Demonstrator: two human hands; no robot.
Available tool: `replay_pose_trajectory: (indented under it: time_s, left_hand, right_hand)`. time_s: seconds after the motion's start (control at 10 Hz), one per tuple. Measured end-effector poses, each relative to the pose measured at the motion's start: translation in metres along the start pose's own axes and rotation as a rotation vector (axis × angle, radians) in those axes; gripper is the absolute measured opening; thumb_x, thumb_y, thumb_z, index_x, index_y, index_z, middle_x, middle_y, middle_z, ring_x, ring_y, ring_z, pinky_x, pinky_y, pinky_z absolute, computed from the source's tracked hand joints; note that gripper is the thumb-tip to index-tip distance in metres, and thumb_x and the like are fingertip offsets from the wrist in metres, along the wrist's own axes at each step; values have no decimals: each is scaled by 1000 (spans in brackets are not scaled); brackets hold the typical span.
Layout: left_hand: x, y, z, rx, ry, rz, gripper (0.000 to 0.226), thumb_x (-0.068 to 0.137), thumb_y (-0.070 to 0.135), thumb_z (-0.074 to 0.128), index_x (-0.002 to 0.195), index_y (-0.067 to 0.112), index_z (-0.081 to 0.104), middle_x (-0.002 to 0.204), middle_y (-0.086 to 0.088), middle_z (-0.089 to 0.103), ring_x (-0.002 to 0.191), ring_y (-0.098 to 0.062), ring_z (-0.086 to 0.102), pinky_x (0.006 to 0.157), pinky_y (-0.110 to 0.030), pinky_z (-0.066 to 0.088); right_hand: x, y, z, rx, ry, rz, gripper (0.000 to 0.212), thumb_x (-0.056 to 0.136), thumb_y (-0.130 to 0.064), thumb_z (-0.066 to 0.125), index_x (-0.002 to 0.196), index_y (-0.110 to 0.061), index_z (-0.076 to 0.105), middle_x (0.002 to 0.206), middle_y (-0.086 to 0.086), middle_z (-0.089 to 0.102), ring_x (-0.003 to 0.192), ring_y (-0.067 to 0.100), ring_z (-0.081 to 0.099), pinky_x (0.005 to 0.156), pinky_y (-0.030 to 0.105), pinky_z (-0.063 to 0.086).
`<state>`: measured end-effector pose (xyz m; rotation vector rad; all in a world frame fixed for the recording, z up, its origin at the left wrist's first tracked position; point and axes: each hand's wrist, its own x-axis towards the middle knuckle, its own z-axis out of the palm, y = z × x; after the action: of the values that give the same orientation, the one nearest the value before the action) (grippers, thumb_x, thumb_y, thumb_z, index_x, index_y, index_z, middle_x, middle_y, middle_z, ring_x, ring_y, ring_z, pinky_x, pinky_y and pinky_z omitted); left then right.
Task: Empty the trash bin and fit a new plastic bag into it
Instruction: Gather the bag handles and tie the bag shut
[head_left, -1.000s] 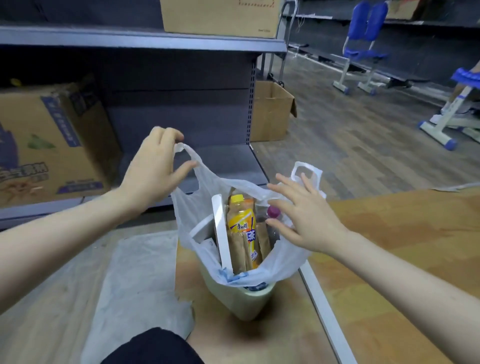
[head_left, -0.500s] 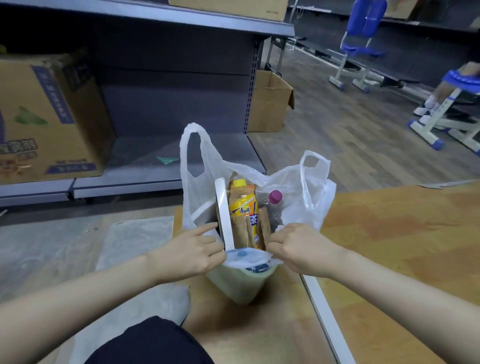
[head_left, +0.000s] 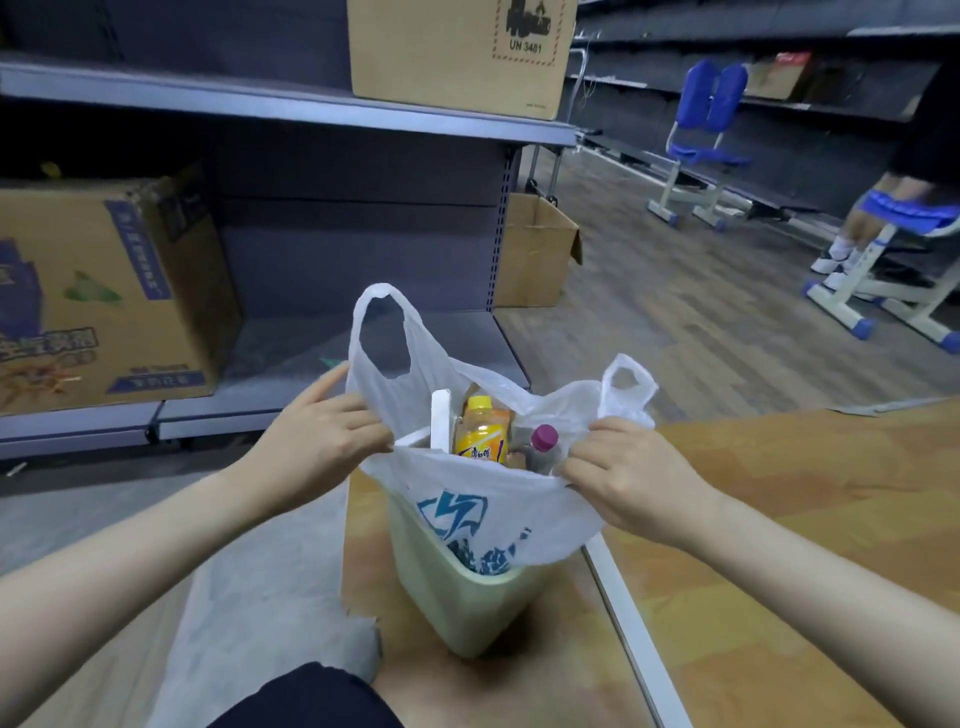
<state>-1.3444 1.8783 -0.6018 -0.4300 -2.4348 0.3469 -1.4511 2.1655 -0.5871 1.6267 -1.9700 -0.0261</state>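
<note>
A pale green trash bin (head_left: 457, 597) stands on the wooden floor in front of me. A white plastic bag (head_left: 498, 514) with a blue print is partly pulled up out of it, its two handles standing up. Inside show a yellow drink bottle (head_left: 480, 434), a bottle with a purple cap (head_left: 544, 439) and a white flat piece (head_left: 440, 421). My left hand (head_left: 317, 441) pinches the bag's left rim. On the right rim, my right hand (head_left: 628, 475) grips the plastic.
A flat clear plastic bag (head_left: 260, 597) lies on the floor left of the bin. Grey metal shelves (head_left: 291, 104) with cardboard boxes (head_left: 104, 291) stand ahead. An open box (head_left: 535, 249) sits at the shelf end. Blue chairs (head_left: 701, 140) and a person's legs (head_left: 852, 234) are far right.
Both hands dropped from the bag's handles to its rim at the bin edge, gripped it, and have pulled the bag upward so the printed front now shows above the bin.
</note>
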Motion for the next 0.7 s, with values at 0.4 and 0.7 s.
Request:
replay_pose_trajectory:
  time_s: [0.4,0.7]
  left_hand:
    - [17,-9,-8,77,-188,131,26,52,3,88,62,17,68,56,4,61,59,-19,63,92,-64,43]
    - [16,28,-24,-150,-194,231,61,97,37,23,70,20,75,67,2,67,60,-16,63,74,-32,58]
  right_hand:
    - [43,5,-7,207,-145,281,44,91,-45,43,101,-13,72,92,3,73,78,25,69,79,35,51]
    - [93,50,76,-142,-743,567,47,86,-29,62,126,-11,44,129,11,52,124,27,46,112,49,22]
